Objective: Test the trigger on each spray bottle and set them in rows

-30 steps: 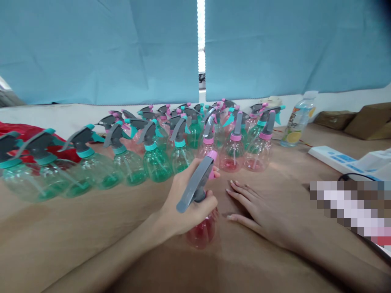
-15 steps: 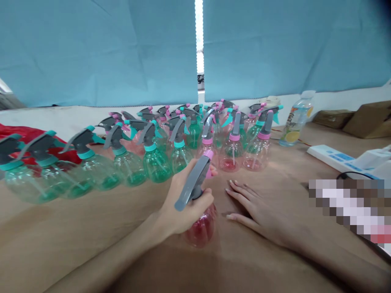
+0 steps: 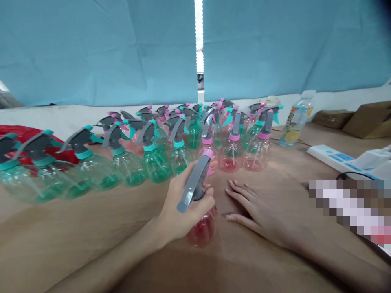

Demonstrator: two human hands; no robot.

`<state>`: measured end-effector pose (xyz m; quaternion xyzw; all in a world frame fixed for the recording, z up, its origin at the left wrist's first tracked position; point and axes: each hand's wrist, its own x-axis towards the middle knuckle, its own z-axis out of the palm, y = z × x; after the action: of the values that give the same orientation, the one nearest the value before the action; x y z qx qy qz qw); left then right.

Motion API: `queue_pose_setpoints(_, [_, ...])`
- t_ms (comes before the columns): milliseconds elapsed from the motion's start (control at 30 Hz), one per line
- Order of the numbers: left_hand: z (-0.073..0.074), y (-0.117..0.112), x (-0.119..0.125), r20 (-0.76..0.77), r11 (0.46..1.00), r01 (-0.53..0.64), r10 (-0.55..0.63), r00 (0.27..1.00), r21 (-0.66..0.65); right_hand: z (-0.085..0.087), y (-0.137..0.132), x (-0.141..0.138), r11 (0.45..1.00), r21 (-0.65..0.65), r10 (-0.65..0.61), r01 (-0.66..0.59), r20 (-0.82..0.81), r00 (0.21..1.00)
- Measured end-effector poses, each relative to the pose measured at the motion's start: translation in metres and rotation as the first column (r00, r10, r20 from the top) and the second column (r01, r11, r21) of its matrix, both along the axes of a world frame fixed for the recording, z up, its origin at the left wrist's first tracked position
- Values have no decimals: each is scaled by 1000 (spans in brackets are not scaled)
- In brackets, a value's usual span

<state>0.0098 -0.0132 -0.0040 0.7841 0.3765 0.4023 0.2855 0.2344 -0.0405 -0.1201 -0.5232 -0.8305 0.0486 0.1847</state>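
My left hand [image 3: 180, 203] is wrapped round the neck of a pink spray bottle [image 3: 202, 230] that stands on the brown table [image 3: 91, 228]. Its grey trigger head with a pink nozzle [image 3: 195, 179] sticks out above my fingers. My right hand [image 3: 255, 207] lies flat on the table just right of the bottle, fingers stretched out, holding nothing. Beyond both hands stands a crowd of several spray bottles, green ones [image 3: 155, 162] and pink ones [image 3: 232, 156], all with grey trigger heads.
A row of green bottles [image 3: 39, 179] runs off to the left, in front of red cloth [image 3: 24, 132]. A drink bottle [image 3: 296, 120] stands at the back right. A white power strip [image 3: 332, 158], cardboard boxes [image 3: 363, 120] and a blurred patch sit at the right.
My left hand and the pink bottle have barely shifted. The right hand has stayed flat in place.
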Motion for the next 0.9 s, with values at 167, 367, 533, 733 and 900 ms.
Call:
queue_pose_setpoints(167, [3,0,0,-18,999,29,-30,999,-39,2,0,0,1000,-3,-1,1,0,1000])
queue_pose_setpoints(367, [4,-1,1,14,999,27,-27,1000,-44,6,0,-1,1000,-11,-9,10,48,999])
queue_pose_setpoints(533, [4,0,2,28,998,33,-32,999,-51,3,0,-1,1000,-6,-3,3,77,997])
queue_pose_setpoints(733, [3,-1,1,-19,999,6,-7,1000,-43,3,0,-1,1000,-8,-1,2,33,999])
queue_pose_setpoints(900, [3,-1,0,-5,997,40,-40,999,-61,3,0,-1,1000,-6,2,-2,-5,1000])
